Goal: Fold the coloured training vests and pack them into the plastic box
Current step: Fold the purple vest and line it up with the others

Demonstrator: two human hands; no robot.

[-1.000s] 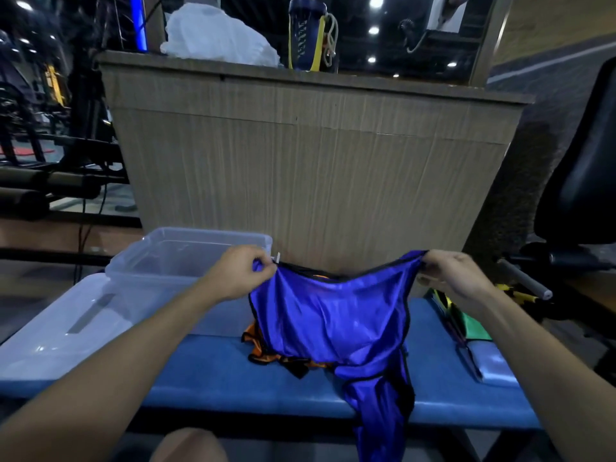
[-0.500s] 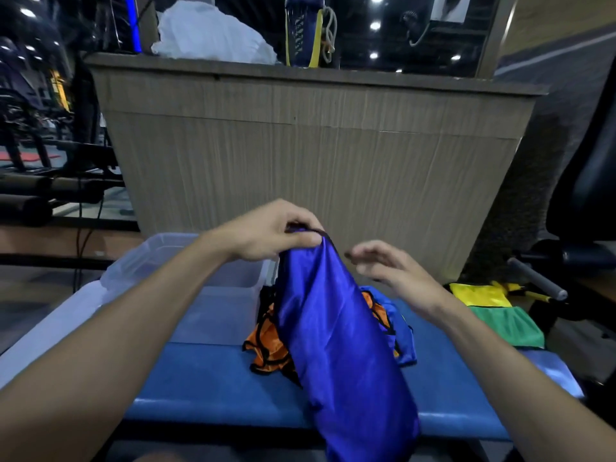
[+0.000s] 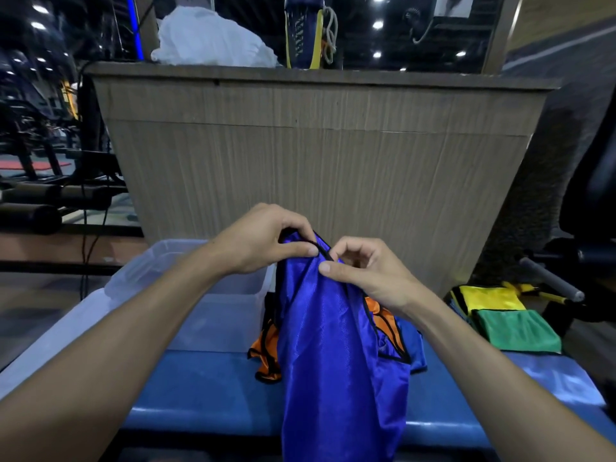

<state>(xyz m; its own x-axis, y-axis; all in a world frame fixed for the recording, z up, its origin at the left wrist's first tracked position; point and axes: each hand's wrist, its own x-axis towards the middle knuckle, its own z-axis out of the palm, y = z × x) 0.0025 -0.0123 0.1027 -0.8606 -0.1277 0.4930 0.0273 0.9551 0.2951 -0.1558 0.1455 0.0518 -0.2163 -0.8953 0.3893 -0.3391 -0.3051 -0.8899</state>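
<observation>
Blue vest (image 3: 336, 355) hung over the counter (image 3: 200, 388), both our hands pinching its black-trimmed top edge: left hand (image 3: 263, 241), right hand (image 3: 363, 271). Fabric looked light, limp, slippery; we judged the trim the surest hold.

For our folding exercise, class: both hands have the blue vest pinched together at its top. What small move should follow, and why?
Probably lower the blue vest flat onto the blue bench. The left hand and right hand pinch its top edges together, so it hangs doubled lengthwise, its tail past the bench's front edge. It needs another fold before it fits the plastic box.
</observation>
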